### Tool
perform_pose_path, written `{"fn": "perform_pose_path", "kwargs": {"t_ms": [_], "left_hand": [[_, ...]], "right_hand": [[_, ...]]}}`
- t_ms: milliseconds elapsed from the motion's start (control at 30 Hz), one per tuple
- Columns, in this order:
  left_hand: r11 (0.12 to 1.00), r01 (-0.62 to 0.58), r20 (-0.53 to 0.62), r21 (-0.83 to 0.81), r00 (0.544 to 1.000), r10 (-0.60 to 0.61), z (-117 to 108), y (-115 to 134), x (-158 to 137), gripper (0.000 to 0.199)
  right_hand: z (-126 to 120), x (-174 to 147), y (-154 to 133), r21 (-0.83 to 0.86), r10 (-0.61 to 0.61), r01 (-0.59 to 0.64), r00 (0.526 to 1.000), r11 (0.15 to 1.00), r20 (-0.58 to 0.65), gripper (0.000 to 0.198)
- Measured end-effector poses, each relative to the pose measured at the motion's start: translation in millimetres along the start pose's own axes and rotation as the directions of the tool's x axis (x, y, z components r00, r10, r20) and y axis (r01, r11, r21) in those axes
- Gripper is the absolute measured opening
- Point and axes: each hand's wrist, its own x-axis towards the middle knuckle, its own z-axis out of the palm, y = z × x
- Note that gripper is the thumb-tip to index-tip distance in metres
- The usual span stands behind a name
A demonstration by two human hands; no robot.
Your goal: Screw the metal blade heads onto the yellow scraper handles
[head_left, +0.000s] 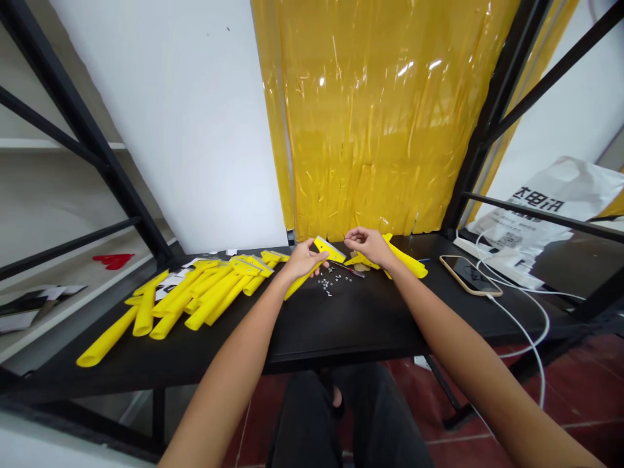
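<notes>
My left hand (301,261) is wrapped round a yellow scraper (329,249) with a metal blade along its head, tilted above the black table. Close to its right, my right hand (366,243) is pinched closed; whatever sits between the fingertips is too small to name. Below the hands, several small screws and nuts (325,283) lie scattered. A thin screwdriver-like tool (350,270) rests just behind them. More yellow scrapers (221,296) are piled to the left, some with blades showing. Other yellow scraper pieces (410,260) lie beyond my right forearm, partly hidden by it.
A phone (470,275) with a white cable (519,328) lies on the right of the black table (336,325). Behind it stand a power strip and a white plastic bag (541,208). Black shelf posts (104,153) flank the table, and a yellow plastic curtain (380,130) hangs behind.
</notes>
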Motion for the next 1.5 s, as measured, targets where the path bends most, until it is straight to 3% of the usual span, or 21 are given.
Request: {"fn": "perform_pose_path", "kwargs": {"t_ms": [100, 400, 900, 1000, 1167, 1333, 1400, 1500], "left_hand": [[0.999, -0.002, 0.043, 0.042, 0.999, 0.001, 3.6, 0.9, -1.7, 0.047], [0.993, -0.061, 0.071, 0.105, 0.996, 0.054, 7.5, 0.5, -4.0, 0.052], [0.979, -0.103, 0.117, 0.175, 0.99, 0.083, 7.0, 1.0, -8.5, 0.033], [0.956, -0.142, 0.081, 0.258, 0.989, 0.125, 8.5, 0.8, -9.3, 0.027], [0.933, -0.185, 0.074, 0.309, 0.983, 0.17, 8.4, -0.6, -8.9, 0.02], [0.938, -0.149, 0.098, 0.314, 0.987, 0.124, 9.2, 1.8, -11.4, 0.034], [0.916, -0.179, 0.057, 0.358, 0.984, 0.17, 9.6, 4.4, -12.9, 0.051], [0.828, -0.306, 0.032, 0.47, 0.943, 0.331, 9.5, 7.6, -14.2, 0.074]], "right_hand": [[10.1, -4.6, -9.3, 0.088, -0.067, 0.062, 0.996, 0.994, 0.053, 0.027], [29.6, -15.1, -18.6, -0.028, -0.28, 0.285, 0.952, 0.958, 0.122, 0.018], [28.7, -12.2, -11.4, -0.061, -0.224, 0.234, 0.965, 0.97, 0.138, 0.02], [34.5, -11.4, -7.8, -0.025, -0.165, 0.168, 0.981, 0.985, 0.106, 0.02], [43.1, -10.9, -2.1, 0.219, 0.111, -0.116, 0.993, 0.969, 0.035, 0.035], [36.4, -13.4, -6.6, 0.315, 0.314, -0.383, 0.916, 0.868, 0.25, 0.026], [33.4, -12.8, -7.7, 0.35, 0.404, -0.462, 0.886, 0.815, 0.23, 0.021], [31.9, -10.4, -7.0, 0.467, 0.514, -0.529, 0.84, 0.709, 0.173, 0.017]]}}
